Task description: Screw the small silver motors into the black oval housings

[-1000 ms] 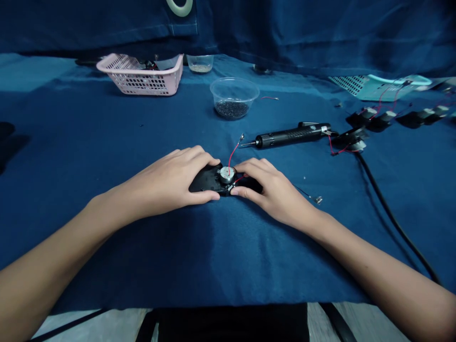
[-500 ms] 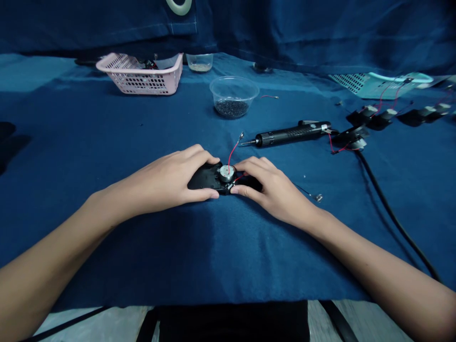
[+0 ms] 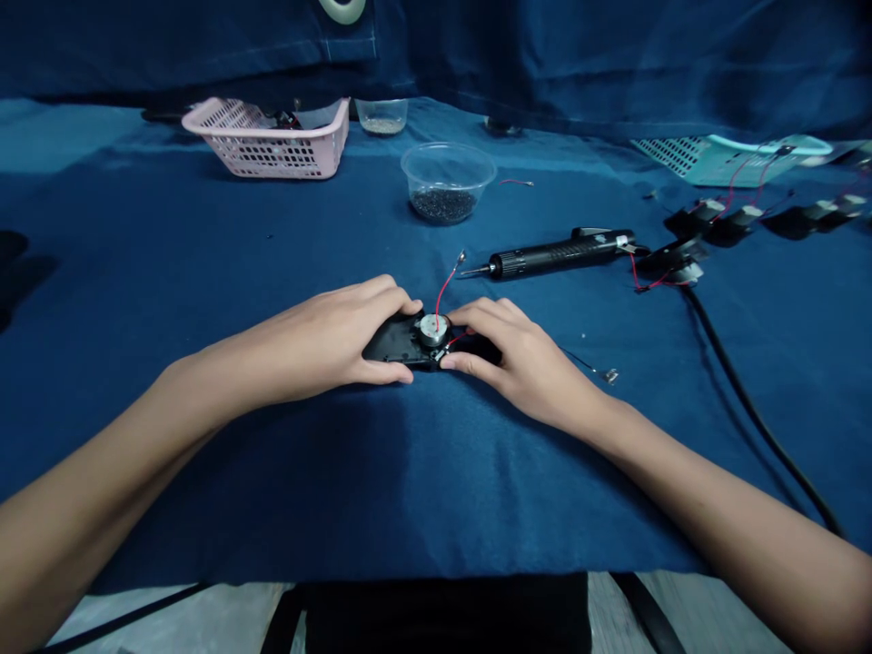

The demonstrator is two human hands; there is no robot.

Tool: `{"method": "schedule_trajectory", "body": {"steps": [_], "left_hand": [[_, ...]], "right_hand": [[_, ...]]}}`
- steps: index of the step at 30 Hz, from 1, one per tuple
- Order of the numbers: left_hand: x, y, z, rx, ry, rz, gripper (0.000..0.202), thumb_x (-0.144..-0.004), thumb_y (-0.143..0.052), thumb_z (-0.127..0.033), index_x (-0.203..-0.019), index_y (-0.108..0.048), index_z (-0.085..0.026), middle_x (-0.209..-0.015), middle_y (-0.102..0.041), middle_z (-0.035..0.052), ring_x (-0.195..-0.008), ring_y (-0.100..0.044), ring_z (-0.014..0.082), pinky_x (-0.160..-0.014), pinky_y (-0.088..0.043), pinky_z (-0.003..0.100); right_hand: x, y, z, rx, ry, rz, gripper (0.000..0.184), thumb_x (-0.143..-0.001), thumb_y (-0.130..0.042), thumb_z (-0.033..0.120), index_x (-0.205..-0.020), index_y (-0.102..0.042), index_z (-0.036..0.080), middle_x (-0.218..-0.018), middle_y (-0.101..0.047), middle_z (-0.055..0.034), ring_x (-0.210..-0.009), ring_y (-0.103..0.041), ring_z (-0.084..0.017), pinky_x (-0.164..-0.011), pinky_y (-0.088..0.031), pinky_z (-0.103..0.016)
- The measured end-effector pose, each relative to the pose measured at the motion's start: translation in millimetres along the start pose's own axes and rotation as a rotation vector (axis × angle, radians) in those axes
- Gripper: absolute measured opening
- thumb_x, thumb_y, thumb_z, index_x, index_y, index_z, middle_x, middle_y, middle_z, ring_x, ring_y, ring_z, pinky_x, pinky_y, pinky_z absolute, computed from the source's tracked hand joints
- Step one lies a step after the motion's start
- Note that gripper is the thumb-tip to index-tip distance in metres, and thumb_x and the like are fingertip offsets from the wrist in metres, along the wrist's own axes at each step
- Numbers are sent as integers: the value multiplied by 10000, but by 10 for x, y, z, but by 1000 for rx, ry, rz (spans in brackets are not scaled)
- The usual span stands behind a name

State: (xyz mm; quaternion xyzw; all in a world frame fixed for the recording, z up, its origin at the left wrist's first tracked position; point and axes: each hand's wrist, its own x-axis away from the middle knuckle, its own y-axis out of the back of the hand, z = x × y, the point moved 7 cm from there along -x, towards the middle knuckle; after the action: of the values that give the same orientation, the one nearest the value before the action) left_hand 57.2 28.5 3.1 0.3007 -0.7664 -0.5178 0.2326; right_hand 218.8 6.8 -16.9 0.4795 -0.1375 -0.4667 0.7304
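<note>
Between my hands a black plastic housing (image 3: 395, 341) lies on the blue cloth. A round silver motor (image 3: 433, 329) sits in it, and a red wire (image 3: 444, 292) with a metal terminal at its tip rises from the motor. My left hand (image 3: 351, 336) grips the housing's left part, thumb on the near edge and fingers on the far edge. My right hand (image 3: 508, 350) pinches the housing's right part close to the motor. Another short red wire runs under its fingers, and a dark wire with a metal end (image 3: 609, 375) sticks out beyond that hand.
A black electric screwdriver (image 3: 559, 256) lies behind my right hand, its cable (image 3: 749, 400) running right. Farther back stand a clear tub of small black screws (image 3: 446, 202), a pink basket (image 3: 272, 150) and a teal basket (image 3: 715, 163). Several motor assemblies (image 3: 746, 218) lie at right.
My left hand has shifted very slightly on the housing, its thumb a little farther left. The right hand, the housing and the motor look unmoved.
</note>
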Motion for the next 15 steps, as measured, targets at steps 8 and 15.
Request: {"method": "schedule_trajectory", "body": {"steps": [8, 15], "left_hand": [[-3, -33, 11, -23, -9, -10, 602, -855, -608, -663, -1300, -502, -271, -1178, -573, 24, -1045, -591, 220, -837, -451, 306], [56, -34, -7, -107, 43, -17, 701, -881, -509, -714, -1426, -452, -277, -1287, -565, 54, -1087, -579, 276, -893, -420, 376]], "right_hand": [[-3, 3, 3, 9, 4, 4, 314, -939, -603, 396, -1178, -599, 192, -1174, -655, -59, -1017, -560, -211, -934, -437, -368], [-11, 0, 2, 15, 3, 2, 330, -938, -601, 403, -1183, -605, 182, -1168, -658, -55, -1015, -556, -201, -936, -432, -357]]}}
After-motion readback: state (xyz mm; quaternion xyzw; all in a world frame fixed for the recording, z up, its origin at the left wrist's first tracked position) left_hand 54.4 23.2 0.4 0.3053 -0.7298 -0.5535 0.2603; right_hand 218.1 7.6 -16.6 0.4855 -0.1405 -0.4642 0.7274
